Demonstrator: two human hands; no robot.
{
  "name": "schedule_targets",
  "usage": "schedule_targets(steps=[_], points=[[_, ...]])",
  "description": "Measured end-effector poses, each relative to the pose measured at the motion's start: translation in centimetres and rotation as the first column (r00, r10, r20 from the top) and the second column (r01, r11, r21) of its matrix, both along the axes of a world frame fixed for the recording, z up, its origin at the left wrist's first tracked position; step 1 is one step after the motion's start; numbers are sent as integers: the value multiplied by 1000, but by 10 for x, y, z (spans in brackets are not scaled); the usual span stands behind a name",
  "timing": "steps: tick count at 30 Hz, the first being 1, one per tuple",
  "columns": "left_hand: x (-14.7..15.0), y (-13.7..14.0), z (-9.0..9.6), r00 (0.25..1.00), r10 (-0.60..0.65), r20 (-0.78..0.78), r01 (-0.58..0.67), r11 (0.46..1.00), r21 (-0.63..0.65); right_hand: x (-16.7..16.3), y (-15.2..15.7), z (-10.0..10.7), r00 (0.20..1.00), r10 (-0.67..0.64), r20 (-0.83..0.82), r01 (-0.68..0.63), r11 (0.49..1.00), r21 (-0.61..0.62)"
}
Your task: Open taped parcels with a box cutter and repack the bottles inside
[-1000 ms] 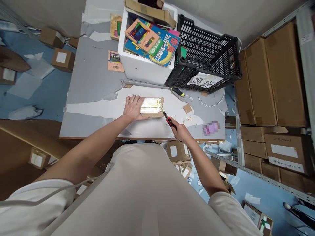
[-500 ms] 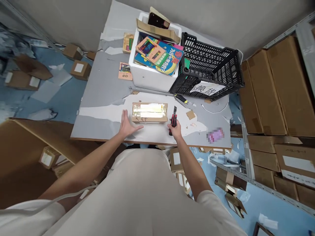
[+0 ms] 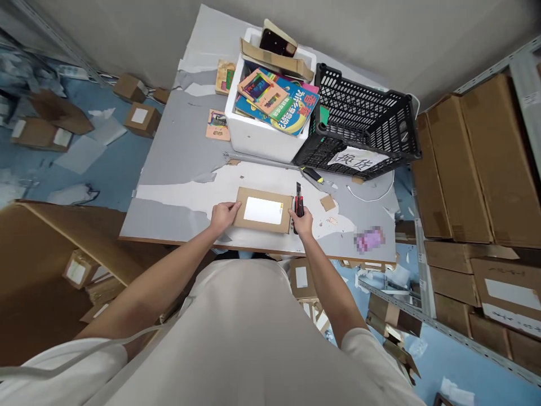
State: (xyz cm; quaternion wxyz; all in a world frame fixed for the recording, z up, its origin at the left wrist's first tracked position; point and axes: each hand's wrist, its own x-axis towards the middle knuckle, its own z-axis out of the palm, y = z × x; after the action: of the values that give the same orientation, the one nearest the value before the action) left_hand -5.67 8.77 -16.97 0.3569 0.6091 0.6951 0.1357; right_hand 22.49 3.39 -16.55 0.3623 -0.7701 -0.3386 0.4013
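A small cardboard box [image 3: 262,224] with a white label on its upper face is at the front middle of the table. My left hand [image 3: 224,216] is closed on the box's left end, thumb on top. In my right hand [image 3: 302,221] is a red and black utility knife [image 3: 298,206], its blade pointing away from me. The fingertips of that hand also touch the box's right end. Beyond the box, a second knife [image 3: 311,174], yellow and black, lies near the black crate.
A white foam box [image 3: 264,138] full of books and a black plastic crate [image 3: 367,127] stand at the table's back. Thin booklets [image 3: 217,125] lie left of them. A white cable [image 3: 372,193] and a cardboard scrap [image 3: 327,202] are to the right. Shelves with cartons [image 3: 473,169] flank the right side.
The box has been turned from its taped, taller side to a broad labelled face and is nearer me. My left hand went from spread beside it to gripping its end.
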Motion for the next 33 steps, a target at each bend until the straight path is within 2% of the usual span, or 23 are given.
schedule_targets(steps=[3, 6, 11, 15, 18, 20, 22, 25, 28, 33], points=[[1, 3, -4, 1000, -11, 5, 11, 1000, -2, -2, 0, -6, 998, -39, -51, 39, 999, -1], [-5, 1, -9, 999, -19, 43, 20, 1000, -2, 0, -7, -8, 991, -16, -132, 21, 999, 39], [-27, -21, -29, 971, -7, 238, 19, 999, -45, 3, -44, -10, 963, 16, -269, 13, 994, 106], [-35, -47, -49, 938, -63, 341, 99, 991, -87, -6, -73, -17, 962, 61, -265, -48, 997, 56], [-29, -59, -53, 911, -7, 413, 48, 995, -90, -15, -78, -18, 973, 29, -229, -27, 1000, 10], [-24, -62, -46, 901, 22, 434, 14, 997, -79, -17, -74, -14, 979, -19, -203, 21, 1000, 10], [-21, -60, -31, 921, 8, 391, 9, 999, -42, -14, -64, -4, 985, -38, -171, 47, 998, 44], [-18, -48, -2, 973, -2, 231, -14, 998, 68, -5, -42, 14, 998, -14, -66, 20, 994, 103], [-11, -26, 19, 997, 7, 81, -20, 987, 161, 2, -16, 26, 994, 19, 111, -30, 994, 100], [3, 4, 25, 1000, -28, -7, 29, 985, 172, 2, 11, 29, 953, 74, 292, -86, 996, 28]])
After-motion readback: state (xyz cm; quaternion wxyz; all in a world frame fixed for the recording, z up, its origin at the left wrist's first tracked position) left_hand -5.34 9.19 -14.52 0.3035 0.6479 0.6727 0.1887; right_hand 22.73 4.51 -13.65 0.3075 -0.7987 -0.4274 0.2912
